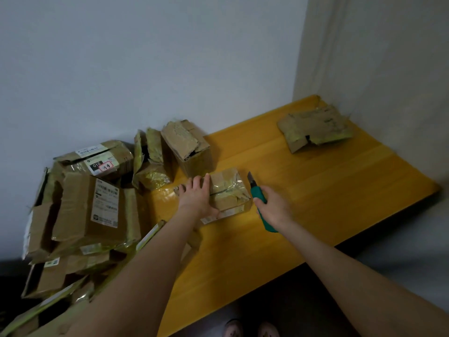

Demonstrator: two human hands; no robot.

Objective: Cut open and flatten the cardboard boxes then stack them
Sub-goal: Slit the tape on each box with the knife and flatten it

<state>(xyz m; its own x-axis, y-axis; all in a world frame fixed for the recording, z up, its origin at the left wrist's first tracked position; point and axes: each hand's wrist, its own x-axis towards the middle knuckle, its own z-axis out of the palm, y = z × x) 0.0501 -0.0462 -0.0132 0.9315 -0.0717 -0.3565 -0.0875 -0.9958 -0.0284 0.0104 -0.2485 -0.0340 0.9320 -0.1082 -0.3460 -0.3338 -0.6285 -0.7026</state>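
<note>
Far left: pile of boxes (pixel 92 207), taped and labelled. Centre: left grip (pixel 196 195), fingers straight, pressing flat on small taped box (pixel 230 188) on yellow surface (pixel 328 190). Just right of it: right grip (pixel 274 207) curled round green knife (pixel 256 193), blade out. Far right corner: flattened box (pixel 315 127).

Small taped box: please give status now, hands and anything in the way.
Left hand flat on small taped box. Right hand grips green knife, blade out, beside box, not cutting yet. Nothing blocks the box; uncut pile sits left.
</note>
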